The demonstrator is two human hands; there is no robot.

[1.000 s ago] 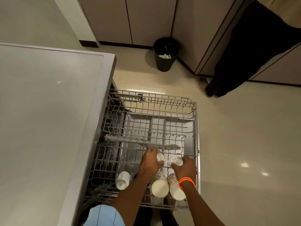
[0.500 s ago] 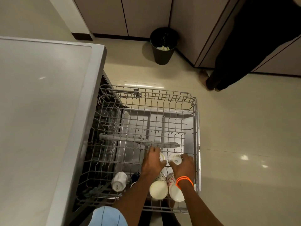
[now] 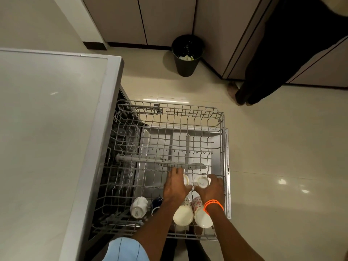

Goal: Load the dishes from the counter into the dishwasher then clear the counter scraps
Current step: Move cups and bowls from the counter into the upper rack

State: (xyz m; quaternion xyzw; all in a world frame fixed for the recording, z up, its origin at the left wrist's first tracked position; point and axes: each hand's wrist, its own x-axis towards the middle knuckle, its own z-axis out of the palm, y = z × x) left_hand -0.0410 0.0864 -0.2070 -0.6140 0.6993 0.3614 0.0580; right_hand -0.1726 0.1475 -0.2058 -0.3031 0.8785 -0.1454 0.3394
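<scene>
As right hand grips, cup (base marked "SISTA")

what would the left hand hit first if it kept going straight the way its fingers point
Probably the grey spray arm lying across just beyond the left hand, seen through the rack wires. It may sit lower than the fingertips, in which case bare rack wires come first; depth is unclear.

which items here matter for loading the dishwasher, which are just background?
Job:
- pulled-out rack
- left hand on a white cup
- right hand gripping an upside-down white cup
- two patterned cups
- white cup on its side
- dark blue cup

Background:
- black bin
- counter
- cabinets
- bystander's legs
</scene>
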